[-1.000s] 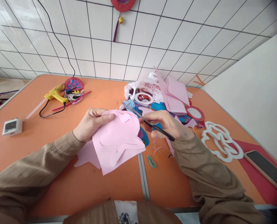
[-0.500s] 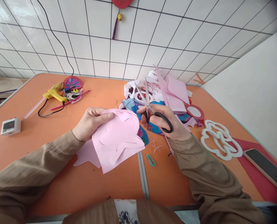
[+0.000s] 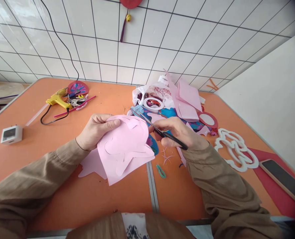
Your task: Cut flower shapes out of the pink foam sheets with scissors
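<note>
My left hand (image 3: 96, 130) pinches the top left edge of a pink paper sheet (image 3: 124, 146) with curved outlines drawn on it, holding it above the orange table (image 3: 63, 139). My right hand (image 3: 179, 132) grips black-handled scissors (image 3: 159, 130); their blades point left and up and meet the sheet's upper right edge. A pink offcut (image 3: 91, 166) lies on the table under the sheet.
A heap of pink sheets, a plastic bag and coloured cut-outs (image 3: 172, 99) lies behind my hands. A white foam flower outline (image 3: 234, 149) and a phone (image 3: 284, 179) lie at right. A yellow glue gun (image 3: 59, 99), keys and a small white box (image 3: 10, 133) lie at left.
Half a second ago my right hand held the scissors upright, blades apart and away from the sheet; it has now tipped them back down to the sheet's upper right edge.
</note>
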The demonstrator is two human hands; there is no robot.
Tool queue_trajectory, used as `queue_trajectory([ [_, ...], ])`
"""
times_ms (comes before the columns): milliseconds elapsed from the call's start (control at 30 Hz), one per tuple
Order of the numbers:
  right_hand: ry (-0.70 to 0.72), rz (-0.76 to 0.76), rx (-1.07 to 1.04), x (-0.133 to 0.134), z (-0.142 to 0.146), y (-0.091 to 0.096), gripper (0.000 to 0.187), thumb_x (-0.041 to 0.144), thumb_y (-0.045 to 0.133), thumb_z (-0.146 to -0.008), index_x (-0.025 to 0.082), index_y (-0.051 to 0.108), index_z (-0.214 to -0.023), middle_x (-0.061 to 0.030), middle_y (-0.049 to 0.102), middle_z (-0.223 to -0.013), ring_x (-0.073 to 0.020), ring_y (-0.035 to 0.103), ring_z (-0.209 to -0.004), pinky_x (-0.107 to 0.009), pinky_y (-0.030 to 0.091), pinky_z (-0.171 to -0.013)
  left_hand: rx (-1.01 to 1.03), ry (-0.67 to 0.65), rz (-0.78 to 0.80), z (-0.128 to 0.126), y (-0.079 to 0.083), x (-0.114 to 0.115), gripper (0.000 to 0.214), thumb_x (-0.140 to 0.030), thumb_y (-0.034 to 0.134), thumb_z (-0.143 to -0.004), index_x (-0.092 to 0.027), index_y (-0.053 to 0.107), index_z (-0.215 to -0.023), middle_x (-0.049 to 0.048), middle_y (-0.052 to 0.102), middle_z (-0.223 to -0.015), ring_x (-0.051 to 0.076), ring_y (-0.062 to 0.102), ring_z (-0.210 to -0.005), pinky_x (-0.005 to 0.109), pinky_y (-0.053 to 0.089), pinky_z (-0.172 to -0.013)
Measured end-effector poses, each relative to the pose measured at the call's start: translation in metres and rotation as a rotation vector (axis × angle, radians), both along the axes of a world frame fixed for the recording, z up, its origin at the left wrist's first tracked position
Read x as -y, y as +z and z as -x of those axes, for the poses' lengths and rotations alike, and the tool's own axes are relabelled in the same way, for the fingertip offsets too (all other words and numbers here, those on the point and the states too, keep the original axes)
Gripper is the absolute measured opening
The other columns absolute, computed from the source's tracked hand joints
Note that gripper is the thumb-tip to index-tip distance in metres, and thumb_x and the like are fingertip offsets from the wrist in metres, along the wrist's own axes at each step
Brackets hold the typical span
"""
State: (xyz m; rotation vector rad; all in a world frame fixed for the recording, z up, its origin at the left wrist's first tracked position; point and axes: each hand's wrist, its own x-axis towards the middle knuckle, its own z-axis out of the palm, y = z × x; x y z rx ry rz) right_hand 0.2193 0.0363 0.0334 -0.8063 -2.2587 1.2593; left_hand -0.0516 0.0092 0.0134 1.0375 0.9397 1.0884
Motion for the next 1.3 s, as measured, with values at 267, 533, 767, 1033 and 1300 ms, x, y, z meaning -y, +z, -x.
queue_trajectory([
  [267, -0.012, 0.007, 0.021, -0.0003, -0.0020, -0.0002, 0.066, 0.073, 0.064, -0.074, 0.012, 0.073, -0.095, -0.0022, 0.056, -0.066, -0.0131, 0.047, -0.061, -0.028, 0.037, -0.054, 0.003, -0.008, 0.015, 0.0003, -0.0018, -0.0006, 0.017, -0.035, 0.083, -0.070, -0.017, 0.080, -0.071, 0.0039, 0.074, -0.064, 0.014, 0.063, -0.051, 0.021, 0.050, -0.045],
  [533, -0.018, -0.011, -0.010, -0.0021, -0.0013, -0.0037, 0.063, 0.072, 0.067, -0.072, 0.012, 0.074, -0.091, -0.0017, 0.055, -0.061, -0.0123, 0.046, -0.058, -0.027, 0.035, -0.051, 0.010, -0.016, 0.002, -0.0005, -0.0013, -0.0003, 0.018, -0.035, 0.084, -0.069, -0.018, 0.080, -0.067, 0.0025, 0.072, -0.061, 0.012, 0.060, -0.047, 0.020, 0.048, -0.043],
  [767, -0.019, 0.007, 0.011, -0.0013, -0.0035, -0.0026, 0.064, 0.070, 0.069, -0.072, 0.009, 0.074, -0.093, 0.0002, 0.052, -0.058, -0.0110, 0.044, -0.056, -0.026, 0.034, -0.051, 0.015, -0.026, 0.003, -0.0008, 0.0002, -0.0002, 0.017, -0.035, 0.085, -0.068, -0.019, 0.081, -0.069, 0.0023, 0.073, -0.062, 0.010, 0.061, -0.049, 0.018, 0.048, -0.044],
  [1033, 0.019, 0.023, 0.030, -0.0008, -0.0053, 0.0015, 0.057, 0.065, 0.070, -0.074, 0.011, 0.075, -0.091, 0.0001, 0.050, -0.060, -0.0109, 0.043, -0.056, -0.027, 0.036, -0.053, 0.024, -0.037, 0.022, 0.0004, -0.0010, -0.0008, 0.019, -0.035, 0.086, -0.067, -0.017, 0.080, -0.066, 0.0020, 0.071, -0.057, 0.010, 0.059, -0.046, 0.018, 0.047, -0.042],
  [1300, 0.043, 0.002, 0.049, -0.0017, -0.0066, -0.0004, 0.063, 0.067, 0.066, -0.076, 0.009, 0.074, -0.097, 0.0013, 0.050, -0.058, -0.0093, 0.044, -0.052, -0.024, 0.036, -0.048, 0.066, -0.087, 0.045, 0.0018, -0.0008, -0.0020, 0.017, -0.030, 0.086, -0.068, -0.016, 0.078, -0.064, 0.0010, 0.071, -0.056, 0.009, 0.060, -0.044, 0.016, 0.047, -0.040],
])
